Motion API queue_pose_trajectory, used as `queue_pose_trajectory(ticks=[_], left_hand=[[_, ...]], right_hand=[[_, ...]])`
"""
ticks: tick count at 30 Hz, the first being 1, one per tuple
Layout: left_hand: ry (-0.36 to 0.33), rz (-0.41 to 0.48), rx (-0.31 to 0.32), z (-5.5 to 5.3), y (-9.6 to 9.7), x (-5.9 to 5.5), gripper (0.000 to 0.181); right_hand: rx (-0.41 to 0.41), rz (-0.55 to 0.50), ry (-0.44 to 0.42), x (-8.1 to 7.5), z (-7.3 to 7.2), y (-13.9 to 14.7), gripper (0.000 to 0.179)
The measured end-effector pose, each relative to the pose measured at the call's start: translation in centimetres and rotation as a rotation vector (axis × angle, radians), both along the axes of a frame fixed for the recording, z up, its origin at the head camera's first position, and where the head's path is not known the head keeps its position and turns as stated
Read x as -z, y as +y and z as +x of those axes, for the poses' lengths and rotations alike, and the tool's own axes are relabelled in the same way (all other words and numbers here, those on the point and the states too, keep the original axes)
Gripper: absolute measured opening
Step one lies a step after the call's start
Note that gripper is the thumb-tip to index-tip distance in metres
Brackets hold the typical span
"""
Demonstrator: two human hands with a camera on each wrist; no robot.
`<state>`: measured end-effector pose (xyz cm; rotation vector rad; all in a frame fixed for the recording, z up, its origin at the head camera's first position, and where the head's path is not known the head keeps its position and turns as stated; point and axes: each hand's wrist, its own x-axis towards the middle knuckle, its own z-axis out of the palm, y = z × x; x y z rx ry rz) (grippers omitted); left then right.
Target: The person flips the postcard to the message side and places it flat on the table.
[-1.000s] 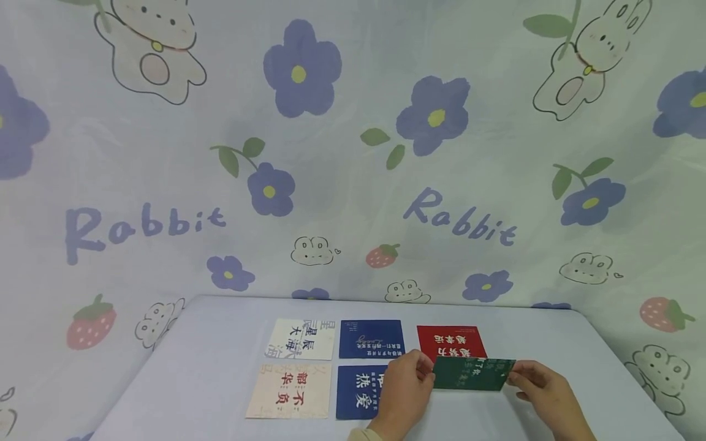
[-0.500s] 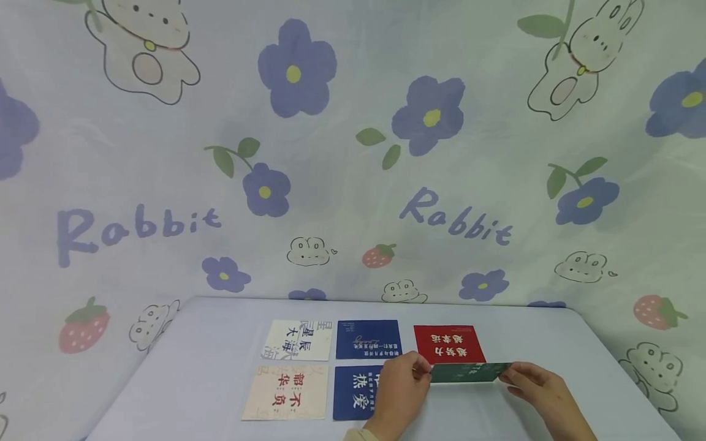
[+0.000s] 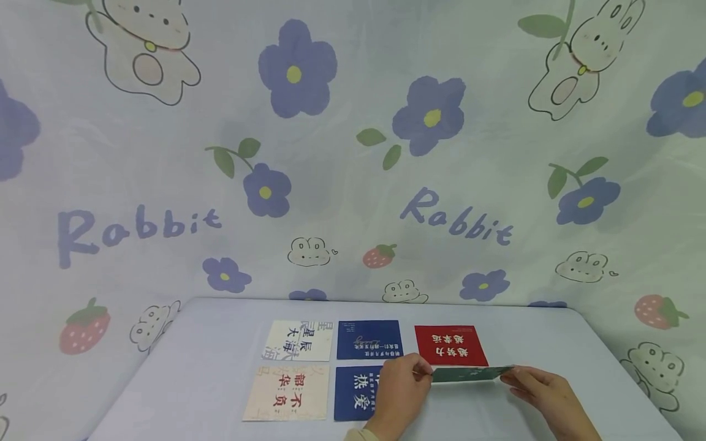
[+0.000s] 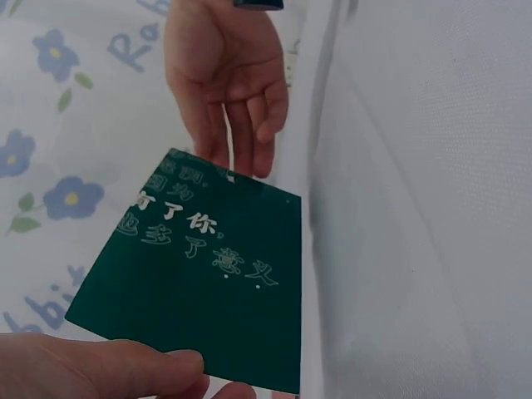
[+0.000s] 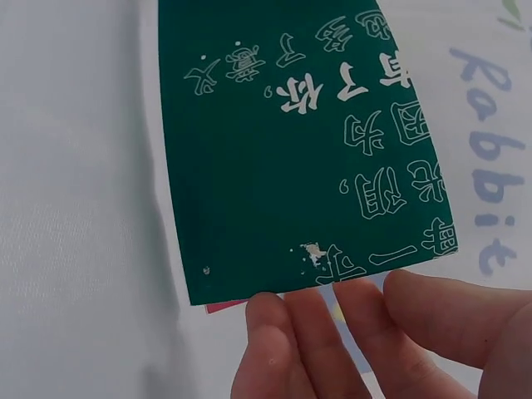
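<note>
A square green card (image 3: 469, 374) with white and outlined Chinese characters is held up near the table's front right, tilted almost edge-on to the head view. My left hand (image 3: 399, 395) pinches its left edge, and my right hand (image 3: 546, 395) pinches the right edge between thumb and fingers. Its printed face shows fully in the left wrist view, where the card (image 4: 208, 291) spans between both hands. In the right wrist view a worn white spot marks the card (image 5: 249, 183) near the gripped edge. Just behind it, a red card (image 3: 450, 345) lies flat on the table.
On the white table (image 3: 182, 380) lie a white card (image 3: 298, 340), a blue card (image 3: 369, 339), a beige card (image 3: 287, 392) and another blue card (image 3: 353, 401), partly covered by my left hand. A patterned curtain (image 3: 342, 153) stands behind the table.
The green card has tipped from showing its printed face to nearly edge-on in the head view, uncovering more of the red card. Both hands keep their hold and have hardly shifted.
</note>
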<state>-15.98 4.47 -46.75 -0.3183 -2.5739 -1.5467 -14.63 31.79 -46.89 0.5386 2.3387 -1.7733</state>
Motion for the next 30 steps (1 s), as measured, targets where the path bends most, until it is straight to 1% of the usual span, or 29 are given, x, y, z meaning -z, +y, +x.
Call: queue_pose_trajectory(ticks=[5, 12, 16, 21, 25, 30], left_hand=[[0.002, -0.010, -0.008, -0.1, 0.0, 0.1, 0.016], [-0.032, 0.045, 0.001, -0.1, 0.0, -0.2, 0.013], [-0.021, 0.070, 0.011, -0.1, -0.1, -0.1, 0.009], [-0.018, 0.081, 0.014, -0.2, -0.2, 0.0, 0.006], [-0.043, 0.059, 0.017, -0.2, -0.1, 0.0, 0.006], [-0.076, 0.055, 0.018, -0.1, -0.1, -0.2, 0.009]], right_hand=[[0.003, -0.051, -0.003, 0.1, 0.1, 0.2, 0.047], [-0.016, -0.124, 0.007, 0.4, 0.3, 0.7, 0.046], [-0.039, -0.128, 0.014, 0.5, 0.3, 1.0, 0.045], [-0.029, -0.135, 0.018, 0.6, 0.3, 1.0, 0.044], [-0.023, -0.137, 0.022, 0.6, 0.4, 1.0, 0.045], [-0.028, -0.116, 0.020, 0.6, 0.3, 1.0, 0.044]])
